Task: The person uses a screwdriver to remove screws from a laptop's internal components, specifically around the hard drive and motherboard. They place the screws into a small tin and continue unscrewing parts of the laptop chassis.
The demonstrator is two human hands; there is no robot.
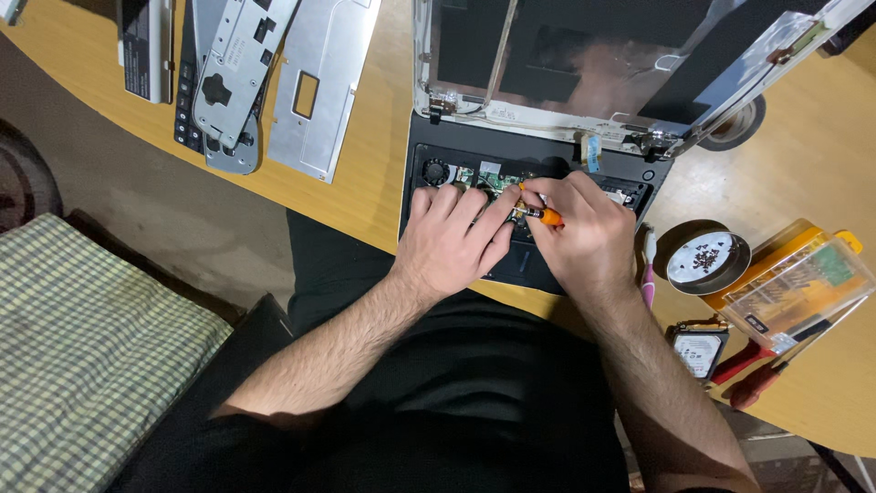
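Several covers (274, 82) already lie far left, screws sit in the dish (707, 262) at right; we judge the teardown well along, board still in. On the opened laptop base (529, 183), near edge, our right hand (589, 233) grips an orange screwdriver (547, 216); left hand (452, 242) steadies its tip, fingers half curled.

Opened laptop base (534, 196) sits at the desk's (365, 196) near edge, its stripped lid frame (584, 78) tilted back. Left hand (452, 242) lies flat on the base, fingers towards the small fan (437, 172). Right hand (584, 233) grips an orange-handled screwdriver (540, 215), tip aimed at the exposed circuit board (495, 178). Towards the desk's right edge: round lid holding dark screws (704, 258), clear-lidded yellow bit case (792, 285), hard drive (698, 351), red-handled pliers (750, 372). Far-left corner: grey metal panels (274, 78).
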